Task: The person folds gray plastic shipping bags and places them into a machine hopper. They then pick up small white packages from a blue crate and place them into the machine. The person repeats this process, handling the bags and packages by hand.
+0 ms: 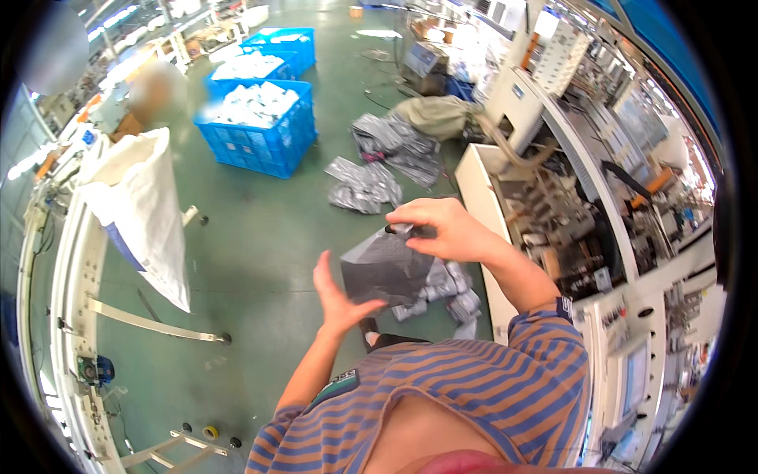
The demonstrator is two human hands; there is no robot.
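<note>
A dark grey plastic bag (387,268), with a lighter, shinier strip along its upper part, hangs in front of my body. My right hand (442,229) pinches it at the top right, fingers bent over the edge; something small and black shows by the fingertips. My left hand (338,300) is at the bag's lower left with fingers spread upward and the thumb stretched along the bottom edge. Whether that thumb presses on the bag, I cannot tell. Below the bag, partly hidden by it, several silvery-grey plastic bundles (454,288) lie on the floor.
More grey plastic heaps (363,186) and an olive-green sack (438,117) lie ahead on the green floor. Blue crates (260,146) with white pieces stand beyond. A white sack (146,201) hangs on a frame at left. An open-sided machine (553,213) stands close at right.
</note>
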